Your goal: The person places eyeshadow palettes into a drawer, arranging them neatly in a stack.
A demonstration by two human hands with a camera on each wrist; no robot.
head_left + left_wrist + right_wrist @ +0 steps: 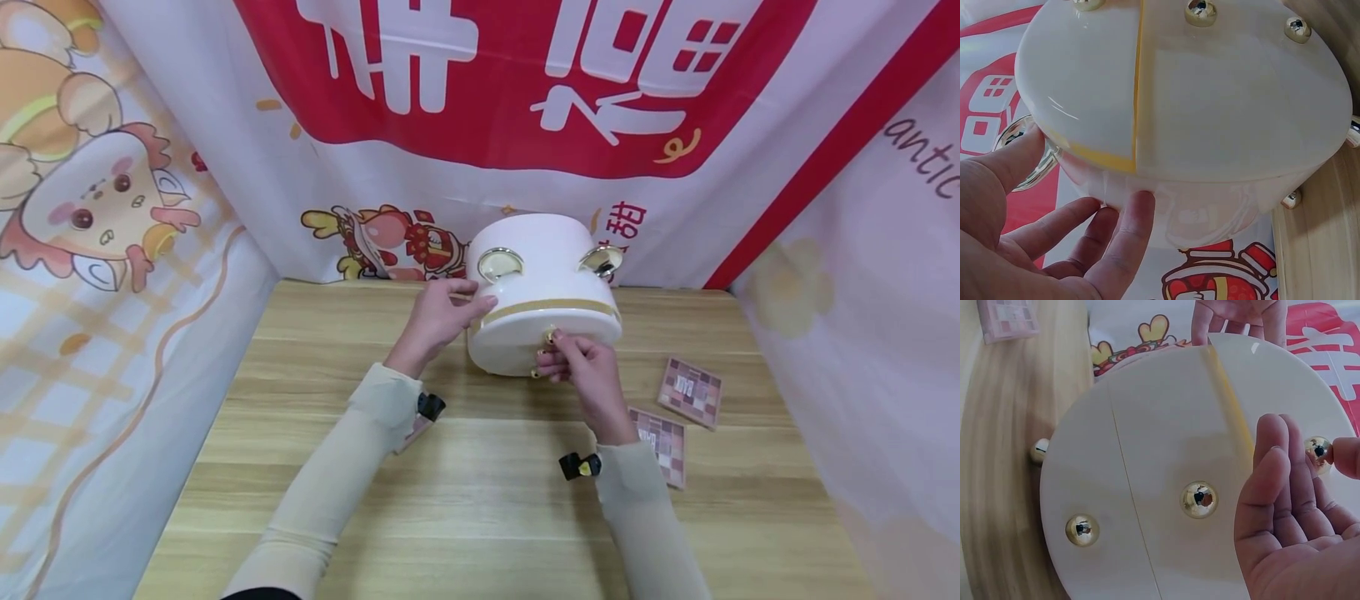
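Observation:
A white, round-fronted storage box [543, 343] with gold trim stands against the back cloth. Gold ball knobs [1199, 499] mark its front, which seams divide into sections. The top section stands slightly out of line with the one below, showing a yellow edge [1137, 94]. My right hand [592, 375] pinches the top gold knob [1318, 452] between thumb and fingers. On the box's left side rests my left hand [442, 315], thumb near the front edge by a gold ring [1021, 140], fingers spread along the side wall.
Two pinkish makeup palettes [691, 392] lie on the wooden table [480, 517] to the right, one partly behind my right wrist. Another palette [414, 431] shows below my left wrist. Printed cloths [480, 192] enclose the table at back and sides.

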